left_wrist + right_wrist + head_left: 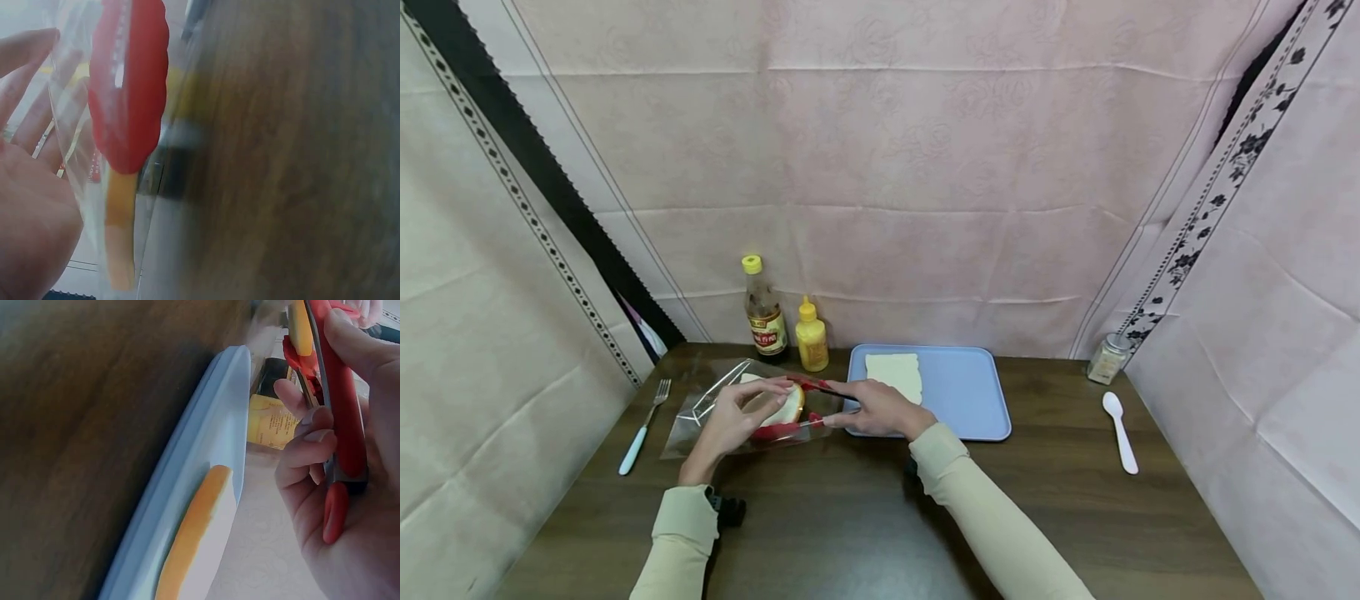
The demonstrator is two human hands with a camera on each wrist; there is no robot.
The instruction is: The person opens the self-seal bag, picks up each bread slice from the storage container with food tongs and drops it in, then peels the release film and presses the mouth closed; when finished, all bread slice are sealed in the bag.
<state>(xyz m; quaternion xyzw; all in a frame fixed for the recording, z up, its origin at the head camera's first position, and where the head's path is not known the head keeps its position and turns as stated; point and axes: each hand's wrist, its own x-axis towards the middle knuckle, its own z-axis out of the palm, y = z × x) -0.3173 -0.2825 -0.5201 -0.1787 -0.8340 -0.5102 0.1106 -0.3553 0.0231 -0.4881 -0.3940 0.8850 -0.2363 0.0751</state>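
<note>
My right hand curls round the tongs, astride bread in the bag; my left hand's hold I can't tell. Seemingly extraction — next calls for a gentle pull.

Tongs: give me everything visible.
The tongs have red, scallop-edged heads, red grips on dark, metal-looking arms and a red loop at the handle end. The right hand holds the handles, arms spread, heads pointing toward the left hand. The heads flank a bread slice; contact is unclear. One head shows through the clear bag.
</note>
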